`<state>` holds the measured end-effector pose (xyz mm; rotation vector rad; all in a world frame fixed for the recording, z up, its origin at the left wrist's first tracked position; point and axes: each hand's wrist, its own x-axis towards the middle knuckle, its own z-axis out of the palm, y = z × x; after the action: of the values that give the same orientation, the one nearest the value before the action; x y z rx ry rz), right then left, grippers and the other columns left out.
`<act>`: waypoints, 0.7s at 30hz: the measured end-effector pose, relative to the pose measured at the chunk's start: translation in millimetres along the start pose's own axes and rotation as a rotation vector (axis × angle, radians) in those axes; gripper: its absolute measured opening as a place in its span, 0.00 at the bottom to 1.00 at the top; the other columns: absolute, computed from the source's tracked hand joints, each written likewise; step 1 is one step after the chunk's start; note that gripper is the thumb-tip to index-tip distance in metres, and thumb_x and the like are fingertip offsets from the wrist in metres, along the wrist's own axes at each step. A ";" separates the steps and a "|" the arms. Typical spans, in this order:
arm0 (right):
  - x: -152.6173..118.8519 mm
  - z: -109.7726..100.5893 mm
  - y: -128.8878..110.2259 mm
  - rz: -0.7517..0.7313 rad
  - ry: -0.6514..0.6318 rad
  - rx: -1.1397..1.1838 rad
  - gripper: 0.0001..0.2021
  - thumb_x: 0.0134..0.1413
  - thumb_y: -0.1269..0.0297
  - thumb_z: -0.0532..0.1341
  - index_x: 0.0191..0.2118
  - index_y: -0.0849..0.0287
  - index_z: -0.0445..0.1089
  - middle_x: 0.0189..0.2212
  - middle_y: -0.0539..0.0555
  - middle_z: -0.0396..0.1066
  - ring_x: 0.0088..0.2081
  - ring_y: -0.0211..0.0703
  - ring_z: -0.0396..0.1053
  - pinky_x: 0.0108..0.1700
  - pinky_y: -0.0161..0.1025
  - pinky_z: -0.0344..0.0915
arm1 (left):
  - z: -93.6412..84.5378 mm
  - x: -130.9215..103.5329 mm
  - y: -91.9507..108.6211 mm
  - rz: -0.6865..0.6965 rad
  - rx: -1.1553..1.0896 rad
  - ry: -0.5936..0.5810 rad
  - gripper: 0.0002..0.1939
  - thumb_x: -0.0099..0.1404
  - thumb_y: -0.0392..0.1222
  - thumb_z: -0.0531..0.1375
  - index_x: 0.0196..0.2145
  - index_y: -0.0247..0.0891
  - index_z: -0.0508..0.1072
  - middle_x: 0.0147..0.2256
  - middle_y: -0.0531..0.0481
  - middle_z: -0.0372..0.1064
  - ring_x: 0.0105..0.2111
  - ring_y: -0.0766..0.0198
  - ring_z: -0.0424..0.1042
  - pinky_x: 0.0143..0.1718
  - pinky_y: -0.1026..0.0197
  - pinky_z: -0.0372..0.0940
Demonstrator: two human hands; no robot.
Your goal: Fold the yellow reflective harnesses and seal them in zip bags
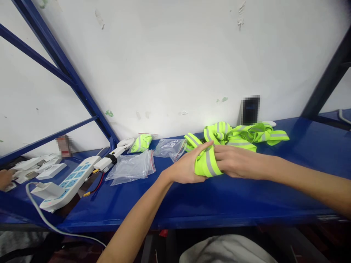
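A yellow-green reflective strap [208,162] with a silver stripe is gathered in a folded bundle between my two hands, above the front half of the blue table. My left hand [185,166] is closed round its left side, thumb along the top. From the right, my right hand [236,160] grips the bundle, its fingertips partly hidden behind the strap. Just beyond them lies a loose heap of similar reflective straps [246,137]. Clear zip bags [131,166] lie to the left, and another clear bag [168,148] with white print sits nearer the heap.
A bag packed with reflective strap [142,142] rests near the wall beside a small white fan [126,143]. Further left are a white power strip [72,182], cables and white boxes [51,171]. Another person's hand [6,179] shows at the left edge. A blurred dark object [250,110] leans on the wall.
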<state>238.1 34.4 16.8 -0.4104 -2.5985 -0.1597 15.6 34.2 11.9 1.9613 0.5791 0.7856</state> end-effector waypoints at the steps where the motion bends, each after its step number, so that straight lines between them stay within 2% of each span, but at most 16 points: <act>1: -2.0 0.8 -0.8 -0.039 -0.015 -0.015 0.13 0.57 0.75 0.56 0.35 0.52 0.76 0.33 0.54 0.76 0.37 0.46 0.71 0.45 0.45 0.68 | 0.5 -0.5 0.4 -0.019 -0.020 -0.014 0.51 0.43 0.31 0.69 0.65 0.46 0.60 0.54 0.43 0.69 0.53 0.46 0.70 0.60 0.47 0.57; 3: -6.0 3.0 -0.8 -0.097 -0.034 -0.022 0.14 0.59 0.75 0.56 0.39 0.51 0.77 0.36 0.55 0.76 0.40 0.47 0.72 0.47 0.46 0.69 | 1.6 -0.5 0.8 -0.038 -0.027 -0.050 0.51 0.42 0.31 0.69 0.64 0.44 0.61 0.52 0.43 0.71 0.52 0.46 0.70 0.59 0.46 0.58; 6: -11.5 6.0 3.4 -0.115 0.028 -0.022 0.12 0.62 0.70 0.57 0.42 0.48 0.76 0.38 0.54 0.76 0.43 0.46 0.73 0.48 0.46 0.71 | 3.8 1.2 -1.5 -0.001 0.017 -0.093 0.47 0.41 0.32 0.70 0.61 0.43 0.65 0.54 0.43 0.69 0.55 0.44 0.67 0.60 0.45 0.56; 8: -14.8 5.1 7.6 -0.113 0.076 -0.009 0.10 0.64 0.67 0.57 0.42 0.48 0.75 0.39 0.53 0.77 0.44 0.45 0.74 0.49 0.45 0.72 | 3.6 2.0 -4.3 0.026 0.065 -0.099 0.47 0.41 0.31 0.69 0.61 0.42 0.65 0.54 0.43 0.69 0.54 0.44 0.68 0.60 0.46 0.57; 10: -17.9 -0.7 11.5 -0.106 0.134 -0.015 0.09 0.64 0.65 0.57 0.42 0.48 0.75 0.42 0.54 0.77 0.46 0.46 0.74 0.51 0.45 0.72 | -0.1 2.1 -7.3 0.054 0.141 -0.034 0.48 0.44 0.32 0.68 0.64 0.43 0.62 0.54 0.43 0.69 0.53 0.45 0.68 0.59 0.47 0.58; 11: -19.1 -5.4 12.8 -0.086 0.174 -0.024 0.09 0.64 0.66 0.57 0.44 0.48 0.74 0.44 0.54 0.77 0.48 0.47 0.74 0.52 0.46 0.71 | -3.4 2.0 -8.8 0.073 0.185 0.040 0.48 0.45 0.32 0.68 0.64 0.43 0.61 0.56 0.42 0.68 0.54 0.44 0.68 0.60 0.47 0.56; 12: -20.0 -10.7 13.6 -0.038 0.233 -0.028 0.10 0.65 0.67 0.56 0.45 0.48 0.74 0.47 0.54 0.76 0.50 0.48 0.74 0.53 0.47 0.71 | -7.1 1.8 -10.3 0.089 0.228 0.132 0.48 0.45 0.33 0.68 0.64 0.43 0.61 0.57 0.42 0.66 0.56 0.44 0.66 0.61 0.48 0.54; 14: -19.9 -20.4 13.1 0.159 0.364 0.028 0.14 0.66 0.67 0.54 0.51 0.47 0.71 0.55 0.55 0.71 0.54 0.50 0.72 0.54 0.48 0.71 | -13.8 1.8 -13.2 0.101 0.282 0.323 0.47 0.45 0.35 0.70 0.63 0.43 0.62 0.60 0.43 0.62 0.59 0.43 0.61 0.63 0.49 0.50; 16: -16.1 -24.0 10.4 0.412 0.370 0.193 0.19 0.67 0.63 0.53 0.61 0.46 0.63 0.63 0.56 0.63 0.56 0.52 0.70 0.51 0.47 0.73 | -15.4 2.5 -15.8 0.091 0.286 0.430 0.48 0.43 0.38 0.72 0.62 0.44 0.64 0.60 0.43 0.62 0.60 0.42 0.59 0.64 0.49 0.47; 17: -12.6 -22.6 8.7 0.510 0.305 0.288 0.24 0.66 0.60 0.55 0.65 0.45 0.56 0.66 0.56 0.57 0.58 0.54 0.68 0.50 0.48 0.74 | -13.7 3.2 -16.7 0.086 0.279 0.442 0.48 0.43 0.40 0.72 0.62 0.44 0.64 0.58 0.43 0.64 0.59 0.42 0.59 0.64 0.48 0.47; 19: -2.6 -14.0 5.6 0.606 0.134 0.410 0.36 0.61 0.53 0.60 0.70 0.47 0.45 0.70 0.58 0.48 0.63 0.58 0.62 0.52 0.49 0.72 | -6.0 4.7 -17.7 0.100 0.257 0.415 0.47 0.46 0.43 0.72 0.63 0.44 0.63 0.55 0.41 0.65 0.57 0.43 0.60 0.63 0.47 0.47; 21: 10.3 -1.6 4.0 0.647 0.102 0.430 0.43 0.56 0.49 0.64 0.70 0.49 0.43 0.70 0.59 0.47 0.66 0.60 0.55 0.58 0.52 0.66 | 3.3 5.5 -18.6 0.132 0.263 0.351 0.42 0.52 0.44 0.68 0.64 0.43 0.61 0.54 0.40 0.65 0.56 0.44 0.60 0.63 0.45 0.46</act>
<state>231.6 40.5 23.4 -1.0073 -2.1836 0.5687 20.2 44.7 -4.1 2.1313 0.7987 1.2016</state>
